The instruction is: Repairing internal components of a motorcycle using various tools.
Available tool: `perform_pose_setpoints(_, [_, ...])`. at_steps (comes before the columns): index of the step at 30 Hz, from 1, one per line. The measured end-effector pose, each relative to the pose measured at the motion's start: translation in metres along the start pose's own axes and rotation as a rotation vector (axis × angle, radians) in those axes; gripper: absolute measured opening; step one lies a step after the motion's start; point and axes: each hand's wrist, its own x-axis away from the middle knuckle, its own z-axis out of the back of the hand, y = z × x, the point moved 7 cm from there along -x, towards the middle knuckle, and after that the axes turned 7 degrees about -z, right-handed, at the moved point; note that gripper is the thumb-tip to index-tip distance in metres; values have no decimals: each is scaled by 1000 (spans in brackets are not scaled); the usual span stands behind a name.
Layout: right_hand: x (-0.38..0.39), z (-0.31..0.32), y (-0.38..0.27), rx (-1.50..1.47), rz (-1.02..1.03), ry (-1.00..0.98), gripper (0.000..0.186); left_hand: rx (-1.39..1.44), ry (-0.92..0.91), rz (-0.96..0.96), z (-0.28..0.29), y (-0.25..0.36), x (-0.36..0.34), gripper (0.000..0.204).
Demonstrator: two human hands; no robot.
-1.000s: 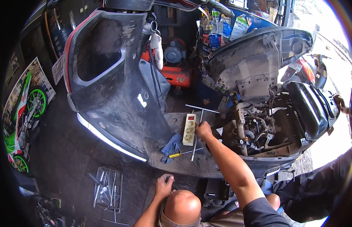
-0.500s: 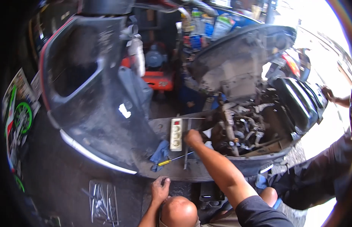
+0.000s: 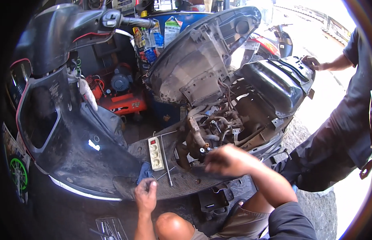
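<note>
My left hand point(image 3: 146, 196) is held at the near edge of the scooter's footboard point(image 3: 186, 186), fingers curled and thumb up. Whether anything is inside it is hidden. Just beyond it lie a blue cloth point(image 3: 144, 172) and a thin metal shaft point(image 3: 166, 173), whose other end the hand covers. My right hand point(image 3: 228, 160), smeared by motion, hovers at the near side of the exposed engine point(image 3: 212, 128); its fingers cannot be made out. On the footboard, a white power strip point(image 3: 155, 154) with a red switch lies beside a long T-shaped metal wrench point(image 3: 166, 162).
The scooter's seat point(image 3: 202, 60) is tipped up. At the right, another person's hand point(image 3: 312, 63) rests on the black tail part point(image 3: 274, 84). A tray of metal tools point(image 3: 110, 229) sits on the floor at lower left. A red compressor point(image 3: 122, 104) stands behind the scooter.
My right hand has left the footboard by the wrench and moved right to the engine. The view has shifted, and the yellow screwdriver handle seen earlier is hidden now.
</note>
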Motion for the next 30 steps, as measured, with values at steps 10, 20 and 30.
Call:
perform_pose_setpoints(10, [-66,106,133,308,-57,266,34,-513,-432,-751,-223,155,-153,41])
perform_pose_setpoints(20, [-81,90,136,277,-45,214,30,-814,-924,-503,-280,127,-178,69])
perform_pose_setpoints(30, [-102,86,132,519,-147,13,27,-885,-891,-578,-291,125,-178,49])
